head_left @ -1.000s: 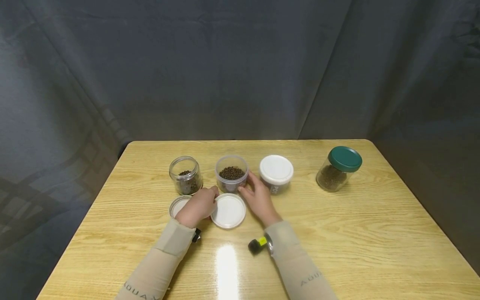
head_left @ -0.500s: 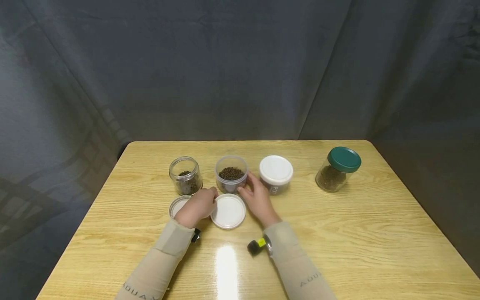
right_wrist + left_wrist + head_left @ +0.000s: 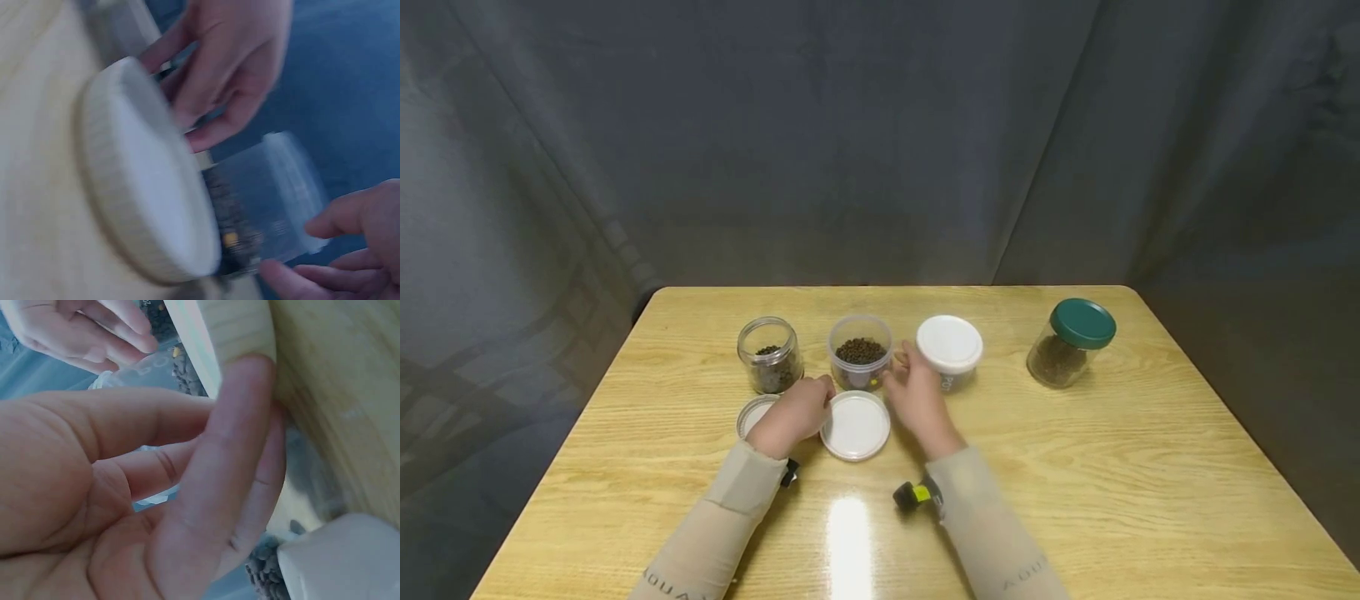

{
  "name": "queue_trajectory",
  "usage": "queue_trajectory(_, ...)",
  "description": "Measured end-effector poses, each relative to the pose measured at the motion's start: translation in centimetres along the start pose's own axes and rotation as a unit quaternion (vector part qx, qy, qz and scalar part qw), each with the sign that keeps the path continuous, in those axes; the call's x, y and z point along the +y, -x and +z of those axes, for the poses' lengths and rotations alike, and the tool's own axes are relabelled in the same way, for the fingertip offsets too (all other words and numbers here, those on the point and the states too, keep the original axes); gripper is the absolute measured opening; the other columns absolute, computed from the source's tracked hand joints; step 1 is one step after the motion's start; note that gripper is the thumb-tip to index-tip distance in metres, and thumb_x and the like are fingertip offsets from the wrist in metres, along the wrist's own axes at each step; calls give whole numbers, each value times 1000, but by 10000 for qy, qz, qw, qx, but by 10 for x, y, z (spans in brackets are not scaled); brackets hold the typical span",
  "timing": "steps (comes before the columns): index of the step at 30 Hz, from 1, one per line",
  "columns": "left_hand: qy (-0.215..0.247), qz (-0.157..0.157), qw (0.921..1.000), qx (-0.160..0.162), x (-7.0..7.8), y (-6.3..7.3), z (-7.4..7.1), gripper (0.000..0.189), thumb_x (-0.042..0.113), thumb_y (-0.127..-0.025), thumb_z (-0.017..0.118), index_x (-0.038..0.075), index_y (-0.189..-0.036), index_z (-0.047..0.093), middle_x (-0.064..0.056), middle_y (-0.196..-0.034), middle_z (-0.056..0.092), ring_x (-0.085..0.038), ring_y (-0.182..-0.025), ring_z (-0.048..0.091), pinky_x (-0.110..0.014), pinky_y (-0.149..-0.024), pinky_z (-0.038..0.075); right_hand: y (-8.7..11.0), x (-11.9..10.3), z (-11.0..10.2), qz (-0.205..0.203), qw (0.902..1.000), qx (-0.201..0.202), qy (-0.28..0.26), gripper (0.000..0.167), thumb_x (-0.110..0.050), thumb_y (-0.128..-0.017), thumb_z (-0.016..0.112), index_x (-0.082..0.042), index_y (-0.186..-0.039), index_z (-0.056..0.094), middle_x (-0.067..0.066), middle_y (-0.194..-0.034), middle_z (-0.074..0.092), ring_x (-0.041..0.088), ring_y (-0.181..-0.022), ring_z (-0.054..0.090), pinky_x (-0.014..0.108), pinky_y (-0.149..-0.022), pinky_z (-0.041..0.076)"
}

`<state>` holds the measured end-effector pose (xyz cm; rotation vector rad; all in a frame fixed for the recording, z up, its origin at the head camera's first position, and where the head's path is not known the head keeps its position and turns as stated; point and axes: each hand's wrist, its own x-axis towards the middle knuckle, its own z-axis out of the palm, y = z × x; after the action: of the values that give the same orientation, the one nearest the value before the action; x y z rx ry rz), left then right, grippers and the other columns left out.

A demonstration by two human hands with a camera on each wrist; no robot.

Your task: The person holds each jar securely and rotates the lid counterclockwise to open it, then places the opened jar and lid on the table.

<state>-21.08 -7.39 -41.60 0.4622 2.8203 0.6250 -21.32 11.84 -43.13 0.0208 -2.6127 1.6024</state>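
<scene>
My left hand [image 3: 796,415] pinches the left edge of a round white lid [image 3: 854,427] lying inner side up on the table. In the left wrist view, the thumb presses the ridged rim [image 3: 240,331], with bent fingers behind it. A clear plastic tub [image 3: 861,377] of small dark brown grains stands uncovered just behind the lid. At the tub's right side is my right hand [image 3: 919,404], thumb and fingers spread apart. The right wrist view shows those fingertips [image 3: 319,226] close to the tub's rim. Left of the tub stands an uncovered glass jar [image 3: 771,367] of dark grains.
A second lid [image 3: 751,412] lies partly hidden under my left hand. Right of my right hand stands a white-lidded tub [image 3: 950,342] with lettering. Farther right is a glass jar with a green lid [image 3: 1082,323]. A dark curtain [image 3: 865,150] hangs behind the wooden table [image 3: 1150,467].
My right hand has loosened from the tub's side and its fingers have drawn slightly to the right. My left hand stays at the lid. The whole view shifts a little.
</scene>
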Motion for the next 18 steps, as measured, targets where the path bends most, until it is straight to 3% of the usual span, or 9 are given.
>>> queue_trajectory(4, -71, 49, 9998, 162, 3, 1, -2, 6, 1, -97, 56, 1, -95, 62, -8, -81, 58, -21, -76, 53, -36, -70, 52, 5, -19, -18, -131, 9998, -120, 35, 59, 0, -94, 65, 4, -148, 43, 23, -137, 59, 35, -122, 61, 43, -102, 54)
queue_trajectory(10, 71, 155, 9982, 569, 13, 5, -10, 9, 9, -98, 58, 4, -97, 65, -7, -86, 58, -21, -79, 54, -38, -70, 54, 8, -33, -47, -577, 9979, 251, 131, 40, 1, -91, 65, 3, -131, 61, 21, -125, 67, 34, -110, 67, 43, -96, 57)
queue_trajectory(14, 425, 732, 9929, 839, 25, 8, -11, 7, 7, -97, 61, 8, -91, 64, -2, -81, 56, -18, -76, 51, -34, -67, 49, 8, -35, -66, -494, 9976, 480, -94, 36, -2, -93, 65, 1, -129, 63, 19, -128, 66, 34, -112, 65, 44, -95, 57)
queue_trajectory(18, 700, 1385, 9822, 1059, 45, 8, -5, 2, 5, -96, 62, 5, -98, 64, -2, -86, 59, -17, -80, 56, -31, -71, 53, 9, -34, -84, -465, 9971, 575, -202, 34, -6, -97, 64, -1, -131, 62, 16, -132, 64, 32, -119, 62, 45, -100, 54)
